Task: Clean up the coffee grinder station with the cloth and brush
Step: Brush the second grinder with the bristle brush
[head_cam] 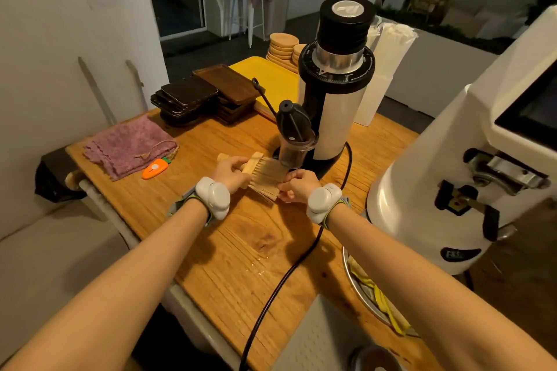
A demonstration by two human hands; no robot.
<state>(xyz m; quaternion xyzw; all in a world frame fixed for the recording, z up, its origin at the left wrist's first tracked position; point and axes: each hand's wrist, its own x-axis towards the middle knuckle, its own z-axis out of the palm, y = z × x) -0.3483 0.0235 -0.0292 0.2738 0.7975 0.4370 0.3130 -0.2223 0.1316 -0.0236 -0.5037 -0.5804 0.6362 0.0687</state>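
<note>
Operator forearms: bare, unsleeved.
Each wrist carries a white rounded module, left (212, 196) and right (322, 202), on grey-green straps at frame centre.

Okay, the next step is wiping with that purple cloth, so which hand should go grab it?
Left, probably. The cloth lies on the left hand's side, though that hand grips the brush handle. The right hand pinches the bristles, farther away.

A wooden brush (261, 172) with long pale bristles is held just above the wooden table (211, 250), in front of the grinder's base, its handle pointing left. The black-and-white coffee grinder (334, 84) is set upright near the table's far edge, a clear cup under its spout. A purple cloth (129, 146) is laid folded at the table's left end.
</note>
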